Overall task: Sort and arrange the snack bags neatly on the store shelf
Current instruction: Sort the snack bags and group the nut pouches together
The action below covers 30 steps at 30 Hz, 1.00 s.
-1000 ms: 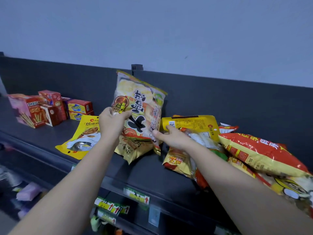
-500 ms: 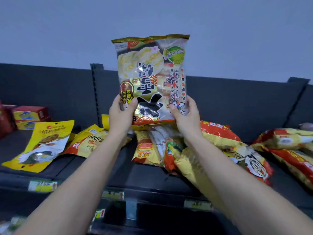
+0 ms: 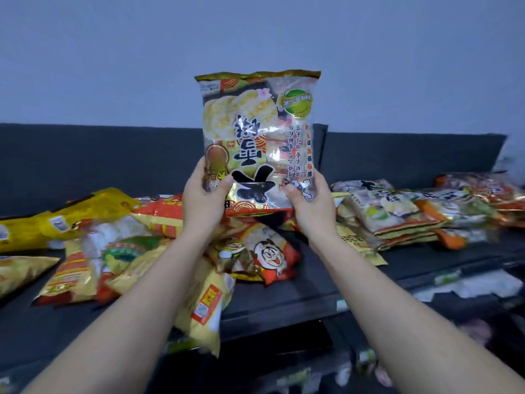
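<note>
A large rice cracker bag [image 3: 258, 137], gold and clear with black characters printed upside down, is held upright in the air above the shelf. My left hand [image 3: 203, 200] grips its lower left corner and my right hand [image 3: 311, 204] grips its lower right corner. Below it lies a loose heap of red and yellow snack bags [image 3: 255, 251]. To the right, a flat stack of similar rice cracker bags [image 3: 389, 214] rests on the dark shelf [image 3: 306, 291].
A yellow bag [image 3: 71, 217] and more snack bags [image 3: 82, 268] lie scattered at the left. One yellow bag [image 3: 203, 314] hangs over the shelf's front edge. Further bags [image 3: 483, 191] lie at the far right. The dark back panel [image 3: 99, 157] stands behind.
Both hands lifted the rice cracker bag off the shelf and carried it to the right. The view swung right, so the stack of similar bags came into sight and the boxes left it.
</note>
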Motion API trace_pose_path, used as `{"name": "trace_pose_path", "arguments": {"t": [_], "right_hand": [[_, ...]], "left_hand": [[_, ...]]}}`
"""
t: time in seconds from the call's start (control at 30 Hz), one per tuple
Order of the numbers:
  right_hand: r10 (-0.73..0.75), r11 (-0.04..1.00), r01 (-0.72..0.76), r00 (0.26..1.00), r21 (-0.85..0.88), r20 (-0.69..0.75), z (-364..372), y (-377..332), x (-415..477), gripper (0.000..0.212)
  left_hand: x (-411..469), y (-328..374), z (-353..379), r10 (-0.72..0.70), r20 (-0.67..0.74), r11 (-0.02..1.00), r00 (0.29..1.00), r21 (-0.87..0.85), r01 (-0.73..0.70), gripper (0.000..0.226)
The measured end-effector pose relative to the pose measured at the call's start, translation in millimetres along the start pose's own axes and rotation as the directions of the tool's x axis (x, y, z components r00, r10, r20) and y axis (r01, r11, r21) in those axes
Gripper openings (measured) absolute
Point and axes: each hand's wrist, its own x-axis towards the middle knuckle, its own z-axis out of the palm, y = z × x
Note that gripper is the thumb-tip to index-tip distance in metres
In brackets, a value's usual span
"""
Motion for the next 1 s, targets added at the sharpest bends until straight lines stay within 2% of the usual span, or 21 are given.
{"name": "trace_pose_path", "arguments": {"t": [0.2,0.4,0.6,0.8,0.9,1.0], "right_hand": [[0.011,0.997,-0.014,0.999,-0.072,-0.037,-108,49,32,0.062],[0.016,0.989,-0.028,0.996,-0.147,-0.085,-187,85,64,0.064],[0.071,0.975,-0.09,0.993,-0.202,-0.097,-235,121,108,0.061],[0.177,0.956,-0.157,0.983,-0.246,0.058,-257,159,157,0.103],[0.197,0.952,-0.158,0.971,-0.264,0.132,-265,176,179,0.098],[0.202,0.914,-0.139,0.971,-0.38,0.13,-273,197,197,0.085]], "left_hand": [[-25,-1,116,-0.062,0.091,0.998,0.994,0.01,0.061,0.058],[-39,-5,210,-0.101,0.218,0.994,0.971,0.058,0.09,0.045],[-26,-12,283,-0.16,0.36,0.985,0.919,0.113,0.128,0.075],[1,-35,343,-0.239,0.475,0.967,0.847,0.2,0.16,0.1],[13,-45,363,-0.266,0.524,0.946,0.809,0.305,0.114,0.091],[19,-56,377,-0.265,0.566,0.893,0.781,0.449,-0.022,0.067]]}}
